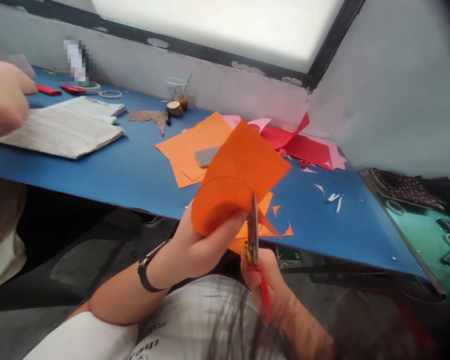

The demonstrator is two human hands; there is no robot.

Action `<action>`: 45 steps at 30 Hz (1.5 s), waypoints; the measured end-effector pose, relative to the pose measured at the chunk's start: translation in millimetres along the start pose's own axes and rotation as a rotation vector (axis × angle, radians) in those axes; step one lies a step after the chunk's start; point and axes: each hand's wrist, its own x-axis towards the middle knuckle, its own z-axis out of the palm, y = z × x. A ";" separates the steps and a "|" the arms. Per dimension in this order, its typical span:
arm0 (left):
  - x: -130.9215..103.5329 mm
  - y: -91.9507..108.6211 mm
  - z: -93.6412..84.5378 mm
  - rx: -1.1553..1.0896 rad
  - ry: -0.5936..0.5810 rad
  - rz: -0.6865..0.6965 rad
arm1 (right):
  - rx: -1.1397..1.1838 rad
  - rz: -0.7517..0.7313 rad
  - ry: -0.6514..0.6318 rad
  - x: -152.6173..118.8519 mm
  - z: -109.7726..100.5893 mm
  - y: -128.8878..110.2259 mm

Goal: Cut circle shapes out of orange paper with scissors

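Observation:
My left hand [213, 242] is closed on a sheet of orange paper [247, 160], thumb on top and the other fingers hidden beneath. A drawn curved line marks a round shape on the sheet, and its lower part is cut along the curve. In my right hand [266, 272] are scissors [253, 230] with red handles and a yellow part near the pivot. Their blades point up and lie at the right edge of the round shape. A cut strip of orange paper hangs just right of the blades. Orange scraps [288, 230] lie on the blue table [322, 225] behind.
More orange sheets [187, 145] with a phone [206, 156] on them lie beyond my hands. Red paper [311, 150] and pink scraps are at right back. A plastic cup [178, 92] stands by the wall. Another person's hand [5, 97] is at left, above folded cloth-like sheets [71, 132].

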 end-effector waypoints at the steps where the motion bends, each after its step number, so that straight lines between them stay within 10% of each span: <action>1: 0.4 0.3 -0.2 0.001 -0.009 0.004 | 0.022 0.004 0.004 -0.3 0.7 1.1; 45: 5.2 2.9 -2.5 -0.050 -0.040 0.004 | 0.058 0.054 0.015 -2.8 4.5 10.1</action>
